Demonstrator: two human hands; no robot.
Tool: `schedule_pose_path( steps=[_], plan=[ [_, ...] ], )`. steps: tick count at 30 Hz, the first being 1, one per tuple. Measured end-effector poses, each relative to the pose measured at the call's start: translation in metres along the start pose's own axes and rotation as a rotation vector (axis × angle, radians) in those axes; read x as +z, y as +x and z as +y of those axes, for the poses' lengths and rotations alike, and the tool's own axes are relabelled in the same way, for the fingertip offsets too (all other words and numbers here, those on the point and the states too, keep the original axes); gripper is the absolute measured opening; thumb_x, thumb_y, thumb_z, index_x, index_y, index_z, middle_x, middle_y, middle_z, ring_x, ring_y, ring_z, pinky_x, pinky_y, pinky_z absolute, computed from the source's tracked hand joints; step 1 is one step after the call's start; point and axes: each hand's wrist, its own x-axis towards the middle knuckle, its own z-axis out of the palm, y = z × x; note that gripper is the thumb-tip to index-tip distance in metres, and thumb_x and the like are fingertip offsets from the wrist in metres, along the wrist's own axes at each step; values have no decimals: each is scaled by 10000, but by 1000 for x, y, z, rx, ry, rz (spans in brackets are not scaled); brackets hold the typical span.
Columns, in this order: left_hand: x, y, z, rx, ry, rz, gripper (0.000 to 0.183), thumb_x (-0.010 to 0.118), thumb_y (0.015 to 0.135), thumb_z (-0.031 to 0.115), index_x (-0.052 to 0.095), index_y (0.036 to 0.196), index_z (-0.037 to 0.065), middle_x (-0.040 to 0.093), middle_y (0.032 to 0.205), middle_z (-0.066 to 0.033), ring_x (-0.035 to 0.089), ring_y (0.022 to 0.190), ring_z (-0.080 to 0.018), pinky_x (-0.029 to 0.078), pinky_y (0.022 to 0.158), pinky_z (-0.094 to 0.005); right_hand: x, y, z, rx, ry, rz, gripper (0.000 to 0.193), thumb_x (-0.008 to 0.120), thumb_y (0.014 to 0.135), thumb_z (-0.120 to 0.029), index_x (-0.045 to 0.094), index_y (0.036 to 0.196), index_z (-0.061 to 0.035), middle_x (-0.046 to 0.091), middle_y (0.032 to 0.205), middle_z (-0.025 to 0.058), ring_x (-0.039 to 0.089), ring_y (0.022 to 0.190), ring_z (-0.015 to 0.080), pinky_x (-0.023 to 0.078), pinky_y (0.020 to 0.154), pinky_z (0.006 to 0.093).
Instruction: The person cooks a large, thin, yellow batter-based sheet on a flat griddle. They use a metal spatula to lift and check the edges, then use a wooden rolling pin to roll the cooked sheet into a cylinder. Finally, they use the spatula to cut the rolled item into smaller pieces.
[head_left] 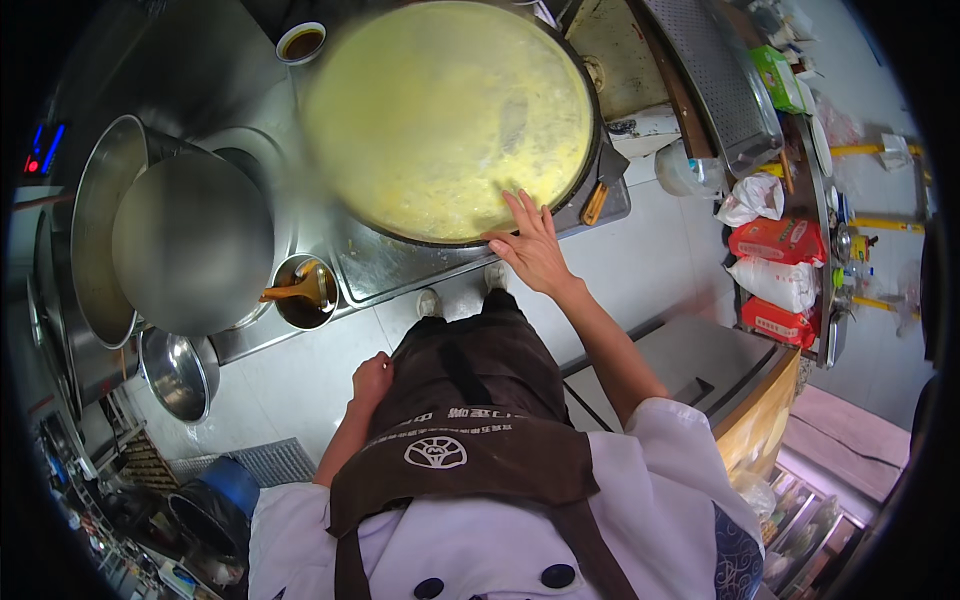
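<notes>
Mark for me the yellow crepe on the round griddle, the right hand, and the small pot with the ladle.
yellow crepe [450,110], head view, middle of the batter sheet.
right hand [533,247], head view, back of the hand.
small pot with the ladle [306,296], head view, dark sauce inside.

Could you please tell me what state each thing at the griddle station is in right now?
Round griddle: covered edge to edge with a thin yellow crepe.
Right hand: open, fingers spread, fingertips on the crepe's near edge.
Left hand: closed in a loose fist, holding nothing visible.
Large pot: partly covered by a tilted lid.
Sauce pot: open, ladle inside.
Small cup: filled with brown liquid.
</notes>
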Motion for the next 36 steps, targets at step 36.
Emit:
schedule_pose_path(
  steps=[36],
  plan=[
    [95, -11, 152, -424, -87, 61, 231, 442, 909, 255, 605, 925, 93, 670, 865, -189, 651, 813, -395, 505, 702, -527, -6, 81, 62, -531, 19, -276, 335, 511, 917, -459, 736, 887, -213, 321, 1505, 80, 182, 1431, 289, 120, 1122, 609]
  ],
)
